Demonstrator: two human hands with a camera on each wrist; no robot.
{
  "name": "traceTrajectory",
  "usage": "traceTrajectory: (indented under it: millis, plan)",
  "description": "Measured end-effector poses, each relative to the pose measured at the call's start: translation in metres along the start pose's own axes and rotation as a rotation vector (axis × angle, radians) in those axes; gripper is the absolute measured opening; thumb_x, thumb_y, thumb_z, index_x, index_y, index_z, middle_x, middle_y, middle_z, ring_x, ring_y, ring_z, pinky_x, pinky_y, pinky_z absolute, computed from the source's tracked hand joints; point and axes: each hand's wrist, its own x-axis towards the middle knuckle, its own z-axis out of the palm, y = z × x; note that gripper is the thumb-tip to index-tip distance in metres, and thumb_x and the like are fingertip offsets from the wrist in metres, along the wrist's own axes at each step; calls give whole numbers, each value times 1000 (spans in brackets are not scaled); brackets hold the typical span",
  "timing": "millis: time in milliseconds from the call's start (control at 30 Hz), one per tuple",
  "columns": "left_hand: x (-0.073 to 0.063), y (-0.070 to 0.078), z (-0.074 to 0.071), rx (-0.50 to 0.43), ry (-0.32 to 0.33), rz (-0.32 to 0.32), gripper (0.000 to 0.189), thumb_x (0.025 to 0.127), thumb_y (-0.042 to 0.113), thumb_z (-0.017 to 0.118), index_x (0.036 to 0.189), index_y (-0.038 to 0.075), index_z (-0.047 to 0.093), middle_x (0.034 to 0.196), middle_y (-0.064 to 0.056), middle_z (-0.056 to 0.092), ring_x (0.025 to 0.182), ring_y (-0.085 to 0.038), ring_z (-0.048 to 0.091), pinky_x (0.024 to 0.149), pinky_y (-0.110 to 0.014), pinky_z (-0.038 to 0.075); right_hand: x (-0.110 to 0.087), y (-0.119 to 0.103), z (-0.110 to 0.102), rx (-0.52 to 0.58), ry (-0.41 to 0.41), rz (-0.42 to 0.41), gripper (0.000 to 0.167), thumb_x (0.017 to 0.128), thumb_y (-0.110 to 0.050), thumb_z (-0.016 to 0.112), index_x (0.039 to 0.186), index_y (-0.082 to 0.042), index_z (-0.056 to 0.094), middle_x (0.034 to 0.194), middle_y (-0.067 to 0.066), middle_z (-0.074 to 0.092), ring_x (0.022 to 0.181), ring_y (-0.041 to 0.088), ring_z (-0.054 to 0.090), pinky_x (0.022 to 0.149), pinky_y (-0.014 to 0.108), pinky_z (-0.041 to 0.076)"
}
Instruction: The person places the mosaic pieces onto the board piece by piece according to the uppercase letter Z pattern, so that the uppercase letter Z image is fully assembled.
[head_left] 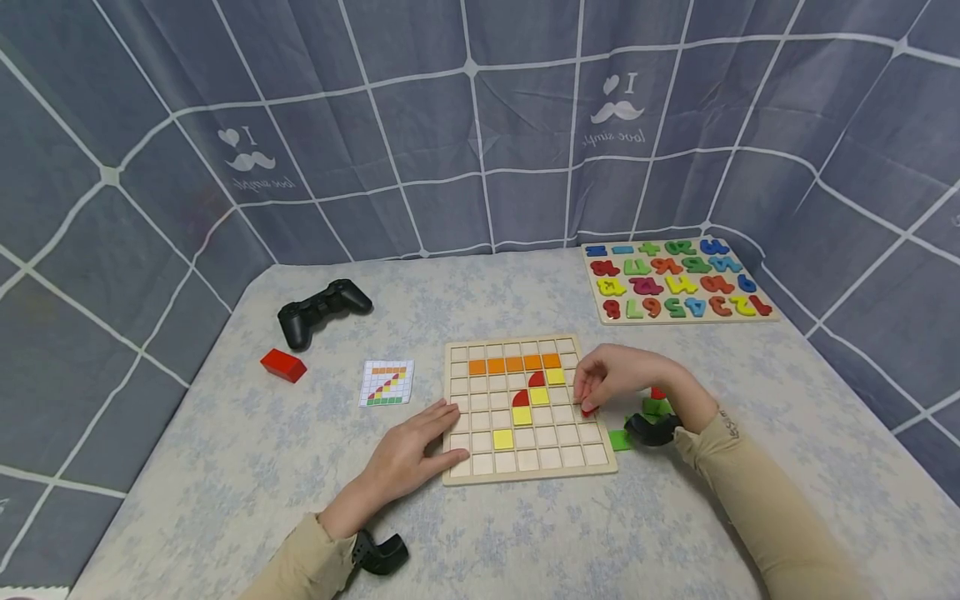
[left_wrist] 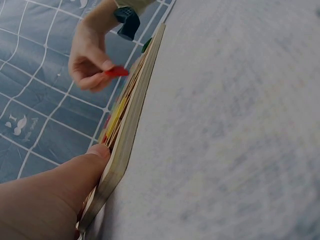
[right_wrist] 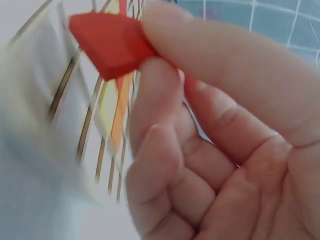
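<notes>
While the board's left side is steadied by the left hand (head_left: 411, 442), with loosely extended fingers and the thumb laid on the frame, a small red piece (right_wrist: 111, 44) is pinched between thumb and forefinger of the right hand (head_left: 613, 373). That grip is closed right down to the piece's thickness, the other fingers being folded inward. The piece is held over the right edge of the wooden grid board (head_left: 529, 477), much of its flat body left protruding.

By its look, the piece can be judged light, rigid and hardly breakable; its smooth painted faces may be a little slippery, so it is best taken by its edges or across its flat faces near one end. A blunt corner and straight edges are shown; whether the covered end is rounded cannot be told.

The board is made of pale wood, its square cells divided by narrow grooves. Flat orange squares (head_left: 513, 364), yellow squares (head_left: 539, 397) and red curved-edged pieces (head_left: 521, 398) are set in it. Green pieces (head_left: 620, 440) are scattered just beside it, on a cloth (head_left: 285, 467) printed with faint blue mottling.
</notes>
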Motion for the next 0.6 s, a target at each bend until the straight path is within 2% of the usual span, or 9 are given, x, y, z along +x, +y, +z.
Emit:
traceTrajectory:
  millis: [167, 333, 433, 600]
  plan:
    - [0, 0, 0, -3, -6, -1, 63, 84, 45, 67, 130, 3, 56, 136, -8, 52, 130, -20, 41, 104, -38, 38, 31, -18, 11, -7, 47, -73, 12, 82, -12, 73, 90, -4, 68, 77, 1, 66, 70, 20, 61, 65, 26, 51]
    - [1, 0, 0, 2, -9, -3, 63, 84, 45, 67, 130, 3, 56, 135, -8, 52, 130, -20, 42, 103, -38, 39, 58, -32, 28, -64, 64, -139, 9, 85, -10, 69, 92, -5, 69, 80, -2, 66, 73, 12, 61, 69, 26, 53]
    - [1, 0, 0, 8, -5, -2, 63, 84, 44, 67, 130, 3, 57, 135, -8, 52, 130, -20, 42, 103, -38, 39, 69, -40, 38, -95, 64, -148, 7, 86, -9, 67, 93, -7, 69, 81, -3, 65, 73, 9, 60, 69, 25, 52]
    - [1, 0, 0, 8, -3, 2, 63, 84, 45, 67, 130, 3, 57, 135, -8, 52, 130, -20, 42, 102, -39, 40, 78, -47, 52, -214, 54, -126, 6, 87, -11, 66, 88, -12, 72, 77, -9, 65, 69, 3, 58, 65, 21, 50]
